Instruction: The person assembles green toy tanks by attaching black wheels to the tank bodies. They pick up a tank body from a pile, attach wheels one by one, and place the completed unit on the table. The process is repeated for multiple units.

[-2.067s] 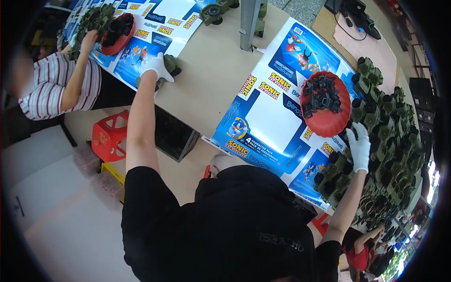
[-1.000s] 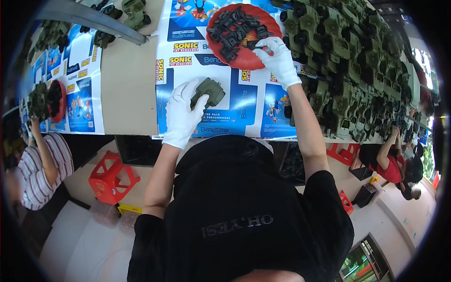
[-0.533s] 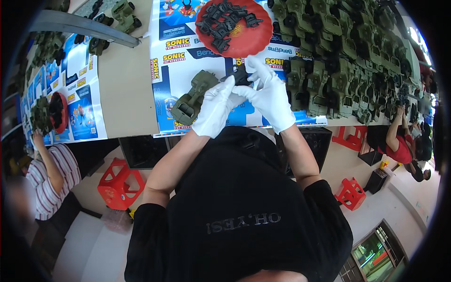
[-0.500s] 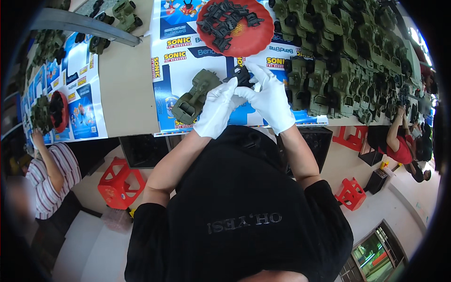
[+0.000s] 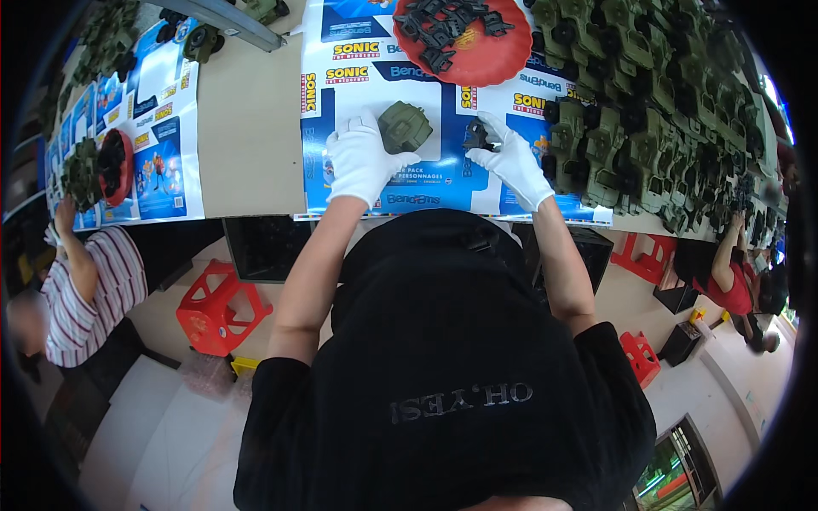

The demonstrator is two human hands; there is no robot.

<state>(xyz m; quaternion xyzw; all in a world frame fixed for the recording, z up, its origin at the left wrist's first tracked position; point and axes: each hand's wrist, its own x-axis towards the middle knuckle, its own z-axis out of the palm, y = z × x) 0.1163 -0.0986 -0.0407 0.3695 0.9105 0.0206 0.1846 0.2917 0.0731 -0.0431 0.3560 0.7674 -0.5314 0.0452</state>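
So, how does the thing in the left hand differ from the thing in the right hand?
The left hand grips an olive-green toy vehicle body; the right hand pinches a black plastic part. The body is bulkier and blocky, the part smaller and thinner. Both are held just above the printed blue sheet.

Two red plates [image 5: 486, 60] [image 5: 119, 166]; four red stools [image 5: 213, 307].

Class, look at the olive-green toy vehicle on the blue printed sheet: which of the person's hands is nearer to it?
Left. The left hand touches the green toy vehicle, fingers against its side. The right hand is apart from it, off to its right, pinching a small black part.
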